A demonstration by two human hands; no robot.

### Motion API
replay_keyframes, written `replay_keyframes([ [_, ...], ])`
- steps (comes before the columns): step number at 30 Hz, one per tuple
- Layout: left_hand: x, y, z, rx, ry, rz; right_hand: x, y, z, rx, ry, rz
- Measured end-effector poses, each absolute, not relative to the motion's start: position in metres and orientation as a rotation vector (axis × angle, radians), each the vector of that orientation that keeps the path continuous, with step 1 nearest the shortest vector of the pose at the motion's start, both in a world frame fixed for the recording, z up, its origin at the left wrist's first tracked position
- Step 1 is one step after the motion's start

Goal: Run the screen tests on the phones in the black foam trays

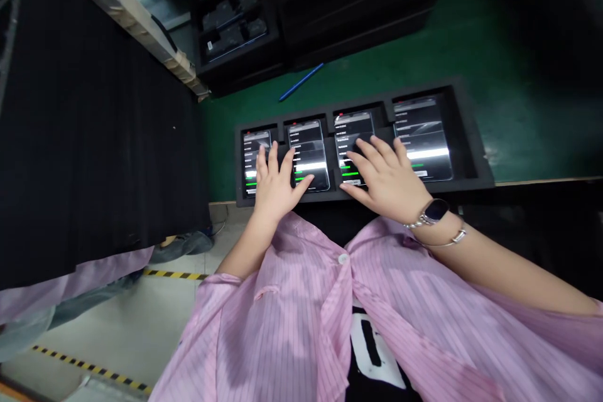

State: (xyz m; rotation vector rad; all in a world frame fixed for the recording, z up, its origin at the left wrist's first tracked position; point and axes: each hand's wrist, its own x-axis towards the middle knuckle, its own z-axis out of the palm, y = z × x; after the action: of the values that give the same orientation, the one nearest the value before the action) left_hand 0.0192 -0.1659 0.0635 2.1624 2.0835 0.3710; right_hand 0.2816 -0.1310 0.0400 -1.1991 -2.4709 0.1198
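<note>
Several smartphones with lit screens lie face up in the pockets of a black foam tray (330, 197). My left hand (276, 185) is spread over the leftmost phone (251, 141) and the left edge of the second phone (311, 144). Over the third phone (351, 122) lies my right hand (389, 179), fingers apart, with its fingertips reaching toward the rightmost phone (424, 129). Neither hand grips anything. Whether the fingertips press on the glass I cannot tell. White text lines and green bars show on the screens, partly hidden by my fingers.
A blue pen (301, 82) lies on the green table mat (377, 63) behind the tray. Farther back stand black trays (235, 66) with dark parts in their pockets, and a stack of black trays (353, 12). A black curtain (94, 138) hangs at the left.
</note>
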Motion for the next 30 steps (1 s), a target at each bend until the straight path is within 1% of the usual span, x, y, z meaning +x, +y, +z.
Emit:
replay_keyframes([
  [5,0.019,-0.161,0.063,2.123,2.103,0.370,0.283,-0.128,0.043,-1.272,-2.475,0.179],
  [11,-0.025,-0.177,0.080,2.048,2.233,0.596,0.324,-0.129,0.051,-1.581,-2.339,0.193],
  [14,-0.052,-0.189,0.078,1.975,2.332,0.575,0.341,-0.132,0.057,-1.740,-2.239,0.145],
  [17,-0.065,-0.196,0.065,1.897,2.362,0.541,0.339,-0.140,0.068,-1.844,-2.120,0.154],
  [22,-0.065,-0.194,0.055,1.850,2.276,0.550,0.328,-0.147,0.078,-1.818,-2.125,0.197],
  [26,-0.065,-0.192,0.060,1.848,2.306,0.470,0.343,-0.136,0.059,-1.812,-2.028,0.165],
  [30,-0.053,-0.195,0.066,1.957,2.332,0.614,0.358,-0.131,0.039,-1.641,-1.982,0.130],
])
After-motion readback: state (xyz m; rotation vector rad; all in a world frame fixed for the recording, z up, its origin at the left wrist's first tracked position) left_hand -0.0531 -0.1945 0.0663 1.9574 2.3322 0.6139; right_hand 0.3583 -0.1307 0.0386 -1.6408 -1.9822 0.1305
